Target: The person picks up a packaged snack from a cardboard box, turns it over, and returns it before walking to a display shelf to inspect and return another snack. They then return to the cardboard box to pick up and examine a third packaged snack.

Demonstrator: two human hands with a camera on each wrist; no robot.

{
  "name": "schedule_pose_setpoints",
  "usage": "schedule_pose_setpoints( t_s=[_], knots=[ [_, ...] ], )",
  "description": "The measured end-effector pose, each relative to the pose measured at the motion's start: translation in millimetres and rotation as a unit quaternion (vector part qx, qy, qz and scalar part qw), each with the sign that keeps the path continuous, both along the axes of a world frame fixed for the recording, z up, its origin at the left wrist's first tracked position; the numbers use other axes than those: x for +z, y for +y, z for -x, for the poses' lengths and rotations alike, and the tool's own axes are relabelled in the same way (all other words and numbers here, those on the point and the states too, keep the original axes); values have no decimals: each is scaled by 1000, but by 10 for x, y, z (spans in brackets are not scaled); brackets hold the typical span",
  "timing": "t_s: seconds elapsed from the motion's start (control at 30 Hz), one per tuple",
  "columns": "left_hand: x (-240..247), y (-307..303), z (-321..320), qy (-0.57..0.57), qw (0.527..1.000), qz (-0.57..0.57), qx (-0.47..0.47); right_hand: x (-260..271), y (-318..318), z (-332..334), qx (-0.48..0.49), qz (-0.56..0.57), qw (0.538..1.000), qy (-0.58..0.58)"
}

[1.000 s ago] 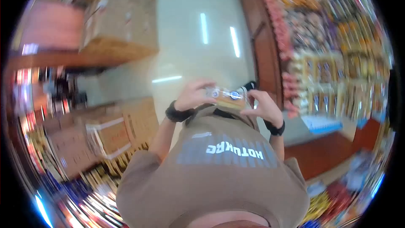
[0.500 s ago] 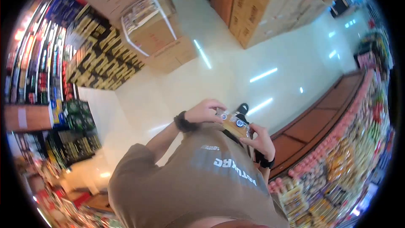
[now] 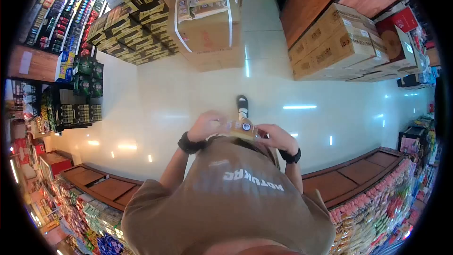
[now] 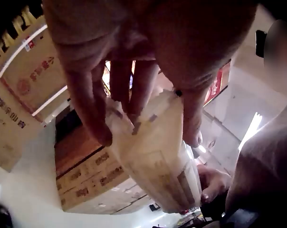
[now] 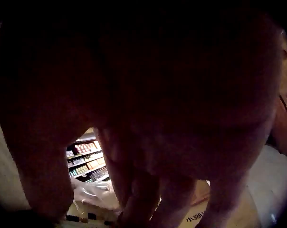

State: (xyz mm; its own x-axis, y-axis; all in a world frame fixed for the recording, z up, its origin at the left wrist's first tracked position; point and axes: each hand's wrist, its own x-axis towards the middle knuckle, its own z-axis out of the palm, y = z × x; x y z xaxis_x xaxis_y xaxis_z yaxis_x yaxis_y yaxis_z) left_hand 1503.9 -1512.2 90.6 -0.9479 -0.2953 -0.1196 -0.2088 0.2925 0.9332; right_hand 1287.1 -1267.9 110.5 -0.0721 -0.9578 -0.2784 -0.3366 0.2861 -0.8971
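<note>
"What room is there around the person?"

"The pale floor spreads ahead and to both sides, as far as a taped carton in front and a stack of boxes ahead on the right. Wooden counters edge it near each elbow."

"And the hands?"

"Both are grasping. The left hand pinches one end of a wrapped packet, its digits drawn in on either side of the wrapper. The right hand grips the other end between thumb and fingers; its own wrist view is dark, but clear film shows beside the thumb."

"Where exactly is the packet?"

"In front of the waist, stretched between the hands, above a sandalled foot."

"How does it look?"

"Oblong, yellowish-tan under clear film, with a round blue-and-white badge on top. The wrapper is crumpled at the left hand's end."
</note>
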Motion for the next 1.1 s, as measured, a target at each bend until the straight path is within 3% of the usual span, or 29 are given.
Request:
schedule_pose_setpoints(
  t_s=[0.1,0.27,0.57,0.67,0.77,1.1],
  knots=[
    [65,-223,257,44,996,69,41,74,-444,466,32,21,999,13],
    [295,-636,715,22,991,107,71,69,-1039,1095,57,48,997,20],
    [673,-973,1096,26,968,159,194,328,-1939,1699,96,94,990,35],
    [605,-1174,1113,28,958,149,242,239,-2187,1736,72,152,981,96],
    [600,-1422,1215,38,949,159,270,237,-2459,1797,67,137,987,48],
    [455,-2587,1667,87,927,179,318,275,-3572,2044,-20,181,977,112]
  ],
)
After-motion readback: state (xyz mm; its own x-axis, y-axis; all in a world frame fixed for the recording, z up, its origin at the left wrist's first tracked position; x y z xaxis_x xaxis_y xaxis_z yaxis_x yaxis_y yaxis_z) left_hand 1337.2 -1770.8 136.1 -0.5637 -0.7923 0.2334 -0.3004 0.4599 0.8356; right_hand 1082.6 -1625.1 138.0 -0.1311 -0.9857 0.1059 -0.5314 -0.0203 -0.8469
